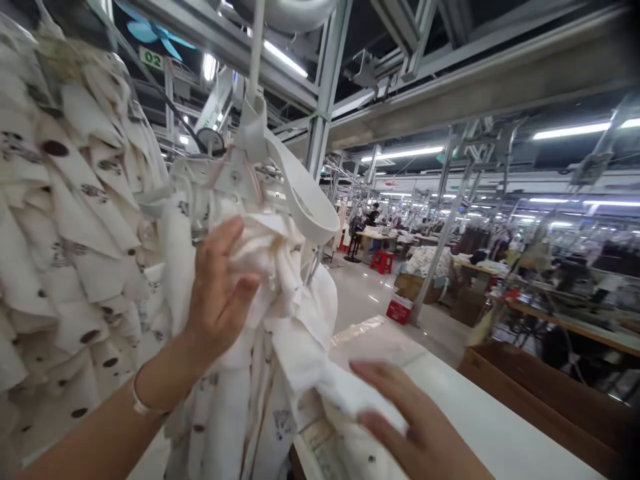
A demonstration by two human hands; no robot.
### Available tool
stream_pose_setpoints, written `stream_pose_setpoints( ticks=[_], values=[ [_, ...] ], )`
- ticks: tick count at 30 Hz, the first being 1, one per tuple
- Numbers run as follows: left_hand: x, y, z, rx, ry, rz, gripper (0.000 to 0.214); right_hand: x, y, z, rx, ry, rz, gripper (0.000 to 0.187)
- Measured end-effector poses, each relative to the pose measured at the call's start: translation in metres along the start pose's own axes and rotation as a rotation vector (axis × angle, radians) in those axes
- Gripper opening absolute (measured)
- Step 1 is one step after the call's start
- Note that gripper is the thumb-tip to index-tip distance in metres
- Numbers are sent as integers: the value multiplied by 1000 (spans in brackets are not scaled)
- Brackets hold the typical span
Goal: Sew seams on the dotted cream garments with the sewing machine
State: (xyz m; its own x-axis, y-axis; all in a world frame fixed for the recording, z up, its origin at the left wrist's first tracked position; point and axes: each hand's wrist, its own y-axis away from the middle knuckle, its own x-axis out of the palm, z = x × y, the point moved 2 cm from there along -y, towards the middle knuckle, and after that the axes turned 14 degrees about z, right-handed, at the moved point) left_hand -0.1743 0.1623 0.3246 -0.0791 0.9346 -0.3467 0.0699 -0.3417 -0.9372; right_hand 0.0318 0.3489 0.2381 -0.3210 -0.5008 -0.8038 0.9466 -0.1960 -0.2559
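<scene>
Left hand (217, 293), right hand (415, 423) at white cloth (303, 347)

The white cloth hangs at seven o'clock. At eight, the left hand has thumb and fingers apart; at five, the blurred right hand meets the cloth, its grip impossible to tell. Spotted garments (97, 273) hang at nine
</scene>
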Motion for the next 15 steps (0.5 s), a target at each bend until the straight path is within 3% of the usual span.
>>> stream_pose_setpoints(
  ticks=[2, 4, 6, 8, 10, 13, 15],
  values=[
    [0, -14, 20, -29, -42, 88, 45, -3, -62, 4, 30, -366, -43, 52],
    [1, -23, 31, -21, -38, 155, 25, 0, -110, 13, 43, -799, 17, 59],
    [0, -28, 35, 13, -11, 159, 10, 4, -136, 25, 20, -945, 38, 59],
    [-2, -29, 37, 84, -65, 127, 12, 3, -143, 33, -8, -978, -24, 53],
    [-1, -28, 38, 162, -175, 102, 20, -6, -140, 35, -29, -998, -163, 48],
    [7, -31, 45, 265, -243, 110, 27, -41, -128, 33, -62, -957, -423, 46],
    [12, -35, 52, 296, -224, 106, 28, -74, -114, 33, -94, -840, -691, 41]
  ],
)
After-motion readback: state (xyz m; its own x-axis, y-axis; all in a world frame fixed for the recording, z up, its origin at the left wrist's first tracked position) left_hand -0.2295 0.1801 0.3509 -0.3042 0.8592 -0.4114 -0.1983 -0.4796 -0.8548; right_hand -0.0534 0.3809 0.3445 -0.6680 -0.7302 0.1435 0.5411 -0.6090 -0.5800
